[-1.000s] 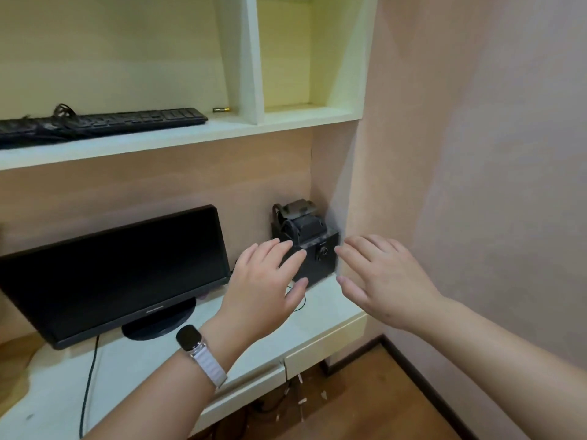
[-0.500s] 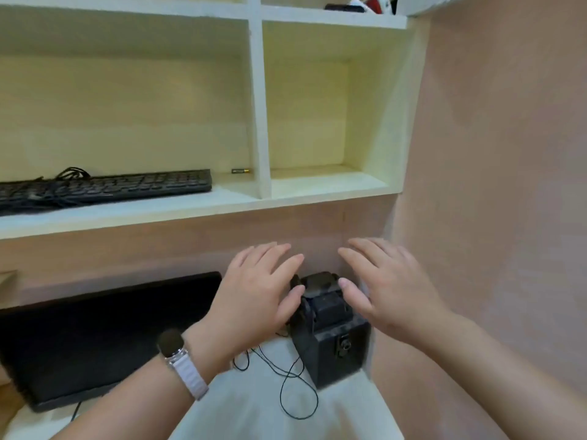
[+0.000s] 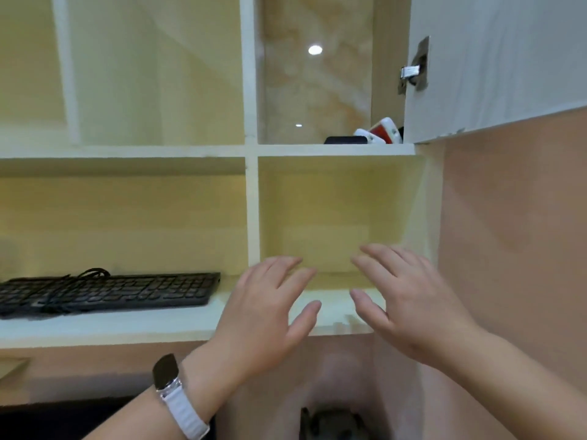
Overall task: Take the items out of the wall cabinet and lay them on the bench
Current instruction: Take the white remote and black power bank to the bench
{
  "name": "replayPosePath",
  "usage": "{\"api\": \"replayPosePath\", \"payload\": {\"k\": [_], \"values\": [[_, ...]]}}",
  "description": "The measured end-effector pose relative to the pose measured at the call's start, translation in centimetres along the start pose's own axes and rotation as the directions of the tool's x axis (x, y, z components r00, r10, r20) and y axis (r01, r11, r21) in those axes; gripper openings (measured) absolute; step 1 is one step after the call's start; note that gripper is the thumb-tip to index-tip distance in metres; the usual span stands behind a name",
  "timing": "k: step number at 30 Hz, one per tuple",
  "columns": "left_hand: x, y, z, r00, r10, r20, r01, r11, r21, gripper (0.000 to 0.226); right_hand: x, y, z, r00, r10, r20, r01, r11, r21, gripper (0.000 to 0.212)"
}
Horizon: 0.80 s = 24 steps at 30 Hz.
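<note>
L hand (image 3: 266,308) & R hand (image 3: 403,300) both spread, grasping nothing; red-white items (image 3: 382,131) in cabinet at 1 o'clock; keyboard (image 3: 104,292) at 9.

I am not making out any readable text, brand or number anywhere in front of me. The keys of the black keyboard (image 3: 108,292) on the lower shelf are showing only as blurred rows, and the red and white packets (image 3: 382,131) up in the wall cabinet (image 3: 330,149) are too small and far for any print to be legible.
</note>
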<state>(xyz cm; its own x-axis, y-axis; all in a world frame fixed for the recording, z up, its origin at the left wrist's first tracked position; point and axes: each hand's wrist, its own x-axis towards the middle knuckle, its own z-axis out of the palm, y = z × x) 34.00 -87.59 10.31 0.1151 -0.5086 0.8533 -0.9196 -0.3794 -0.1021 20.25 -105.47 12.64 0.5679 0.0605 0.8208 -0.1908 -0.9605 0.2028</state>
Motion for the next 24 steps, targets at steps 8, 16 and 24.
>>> {"api": "replayPosePath", "payload": {"k": [8, 16, 24], "values": [[12.2, -1.5, -4.2, 0.959, 0.164, -0.230, -0.168, 0.986, 0.003, 0.047, 9.0, 3.4, -3.5, 0.982, -0.024, -0.186, 0.022, 1.000, -0.010, 0.050], [24.1, -3.0, -7.9, 0.971, 0.235, 0.028, -0.234, 0.971, -0.042, 0.043, 15.1, 4.0, -4.8, 0.992, -0.066, -0.105, 0.063, 0.998, -0.031, 0.044], [32.2, -3.3, -5.9, 0.848, 0.198, 0.491, -0.266, 0.961, 0.071, 0.039, 16.6, 4.8, -2.9, 1.000, 0.003, -0.018, -0.004, 1.000, -0.030, 0.053]]}}
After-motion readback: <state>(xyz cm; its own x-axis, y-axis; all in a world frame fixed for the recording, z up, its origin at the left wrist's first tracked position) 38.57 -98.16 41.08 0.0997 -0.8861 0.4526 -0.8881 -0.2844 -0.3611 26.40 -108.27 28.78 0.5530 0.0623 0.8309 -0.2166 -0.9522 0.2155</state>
